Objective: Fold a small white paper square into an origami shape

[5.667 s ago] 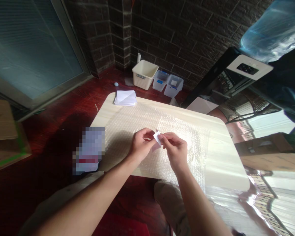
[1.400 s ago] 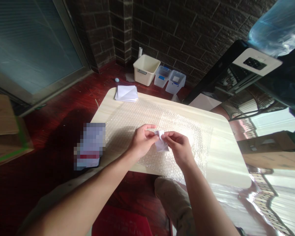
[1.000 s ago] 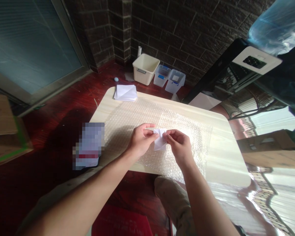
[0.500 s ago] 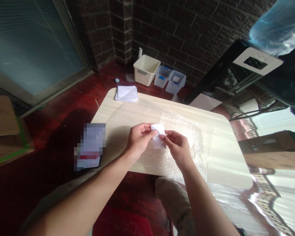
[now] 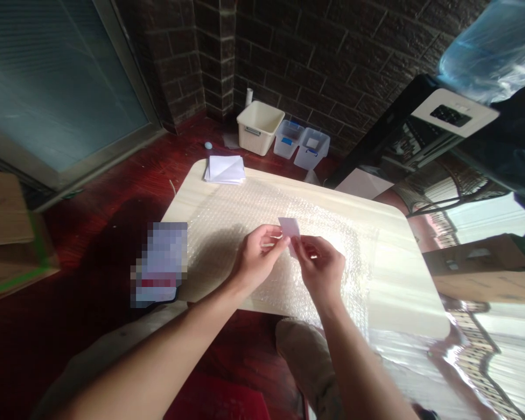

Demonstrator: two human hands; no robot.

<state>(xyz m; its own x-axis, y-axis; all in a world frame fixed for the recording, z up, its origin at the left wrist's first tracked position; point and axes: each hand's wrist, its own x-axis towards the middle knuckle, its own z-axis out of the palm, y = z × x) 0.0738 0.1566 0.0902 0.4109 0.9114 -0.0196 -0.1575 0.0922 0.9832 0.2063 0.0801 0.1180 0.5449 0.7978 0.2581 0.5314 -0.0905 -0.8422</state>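
Observation:
A small folded piece of white paper (image 5: 289,226) is held up over the table, its upper part showing above my fingers. My left hand (image 5: 262,251) pinches its left edge between thumb and fingers. From the other side my right hand (image 5: 319,259) grips the lower right part, thumb against the paper. The lower end of the paper is partly hidden by the fingers. Beneath both hands a sheet of bubble wrap (image 5: 262,204) is spread on the pale wooden table (image 5: 402,274).
A stack of white paper (image 5: 225,169) lies at the table's far left corner. Past the far edge, a cream basket (image 5: 258,131) and two clear plastic bins (image 5: 312,149) stand on the floor. A blurred-out device (image 5: 161,262) is at the left edge. Cardboard boxes flank both sides.
Both hands have shifted slightly right with the paper. The paper has turned, its facing side now in shade, and less of its lower end shows.

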